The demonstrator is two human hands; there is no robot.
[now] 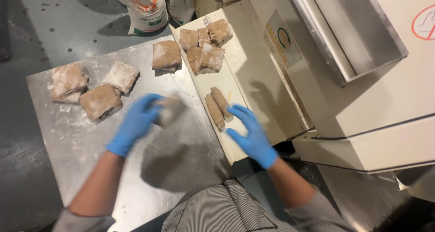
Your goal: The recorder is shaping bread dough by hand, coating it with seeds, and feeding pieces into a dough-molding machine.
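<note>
Three floured dough blocks (93, 89) lie at the left of the steel table (68, 146). A blurred dough piece (168, 110) is gripped in the closed left hand (136, 123). The right hand (249, 132), fingers spread, holds nothing and touches the rolled dough pieces (218, 107) on the machine's belt (226, 78); feeding appears underway, so careful placement beside them is called for.

just the one view here, the camera on my head, looking almost straight down past my striped apron (226, 211) onto the floured steel table (90, 155), close enough that my forearms fill the lower frame. my left hand (136, 123) sits left of centre, my right hand (251, 134) just right of it, so the lens faces forward and down along my reach. the cream machine (362, 100) crowds the right side, and grey floor (54, 23) and sacks (149, 7) show along the top edge.
</note>
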